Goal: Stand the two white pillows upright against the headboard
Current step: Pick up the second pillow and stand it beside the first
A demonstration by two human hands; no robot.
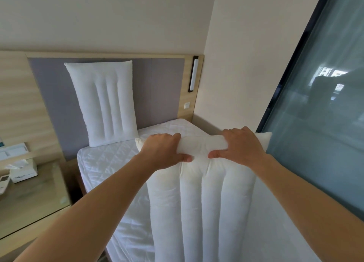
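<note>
One white ribbed pillow (105, 104) stands upright on the mattress, leaning on the left part of the grey padded headboard (159, 88). A second white pillow (201, 206) hangs in the air over the bed, held by its top edge. My left hand (163, 151) grips that edge on the left and my right hand (241, 145) grips it on the right, thumbs toward me. The right half of the headboard is bare behind the held pillow.
The mattress (102, 163) has a white quilted cover. A wooden nightstand (29, 198) at the left holds a tissue box (23, 170) and a remote. A wall lamp (194, 73) and a switch (186, 105) sit right of the headboard. A glass partition (319, 108) runs along the bed's right side.
</note>
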